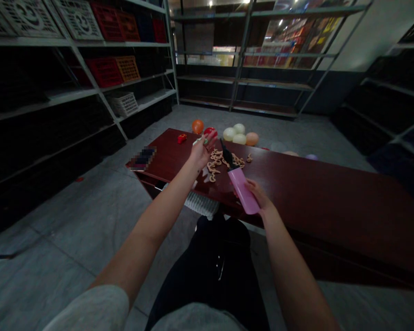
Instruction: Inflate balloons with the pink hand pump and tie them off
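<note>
Head view: long glossy reddish-brown bench (331,193), set on grey concrete floor (72,239). Pink cylindrical hand pump with black nozzle (243,191), held above the bench's near edge by the right hand's (259,196) curled fingers. Left hand (201,154), fingers extended; whether a small pale-green item (205,142) is gripped cannot be told. Curled tan pieces (215,158), strewn beneath. Round cream balloons (229,134), seen beyond. Grey metal shelving (86,44) with plastic crates (106,20), placed leftward.

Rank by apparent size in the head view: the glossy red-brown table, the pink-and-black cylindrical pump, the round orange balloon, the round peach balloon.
1. Table
2. Pump
3. Orange balloon and peach balloon: too alike to rank.
</note>
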